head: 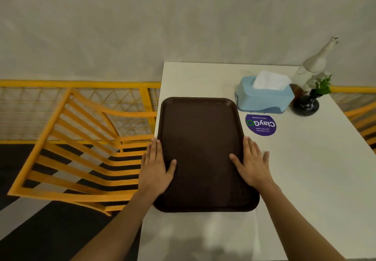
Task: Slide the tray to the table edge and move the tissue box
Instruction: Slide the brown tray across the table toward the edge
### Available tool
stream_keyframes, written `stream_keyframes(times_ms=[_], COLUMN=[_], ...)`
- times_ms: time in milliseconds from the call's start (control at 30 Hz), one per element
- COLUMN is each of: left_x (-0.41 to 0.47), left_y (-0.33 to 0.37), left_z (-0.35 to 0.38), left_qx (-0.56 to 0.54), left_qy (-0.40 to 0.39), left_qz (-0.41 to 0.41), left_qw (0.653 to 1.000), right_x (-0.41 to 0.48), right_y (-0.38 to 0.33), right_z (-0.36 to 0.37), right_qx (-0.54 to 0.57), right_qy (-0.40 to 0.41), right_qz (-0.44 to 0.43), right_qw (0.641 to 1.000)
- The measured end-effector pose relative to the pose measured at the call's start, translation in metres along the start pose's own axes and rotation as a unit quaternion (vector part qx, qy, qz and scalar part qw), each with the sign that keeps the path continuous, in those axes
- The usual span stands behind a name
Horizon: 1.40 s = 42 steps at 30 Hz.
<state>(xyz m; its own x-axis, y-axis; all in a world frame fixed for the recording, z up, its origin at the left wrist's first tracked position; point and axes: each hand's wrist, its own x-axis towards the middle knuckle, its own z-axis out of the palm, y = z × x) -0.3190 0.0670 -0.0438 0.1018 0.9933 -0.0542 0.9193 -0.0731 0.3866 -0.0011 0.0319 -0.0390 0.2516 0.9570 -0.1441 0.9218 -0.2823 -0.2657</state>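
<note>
A dark brown tray lies flat on the white table, its left long side along the table's left edge. My left hand lies flat on the tray's left rim, fingers together, thumb resting inside the tray. My right hand lies flat on the right rim, thumb inside the tray, little finger spread onto the table. A light blue tissue box with a white tissue sticking up stands beyond the tray's far right corner, apart from both hands.
A round purple sticker lies on the table between tray and tissue box. A dark vase with green leaves and a pale figurine stand right of the box. An orange slatted chair stands left of the table, and an orange railing behind.
</note>
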Motion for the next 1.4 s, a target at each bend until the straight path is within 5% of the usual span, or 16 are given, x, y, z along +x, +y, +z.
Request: stream_keyframes(times_ms=[1400], left_x=[-0.019], left_y=[-0.001], left_z=[0.002], left_qx=[-0.128], left_qy=[-0.013], left_qz=[-0.001], left_qw=[0.992], right_x=[-0.020], right_y=[0.014], right_z=[-0.007], right_qx=[0.067], right_qy=[0.003], right_qz=[-0.013], right_qw=[0.998])
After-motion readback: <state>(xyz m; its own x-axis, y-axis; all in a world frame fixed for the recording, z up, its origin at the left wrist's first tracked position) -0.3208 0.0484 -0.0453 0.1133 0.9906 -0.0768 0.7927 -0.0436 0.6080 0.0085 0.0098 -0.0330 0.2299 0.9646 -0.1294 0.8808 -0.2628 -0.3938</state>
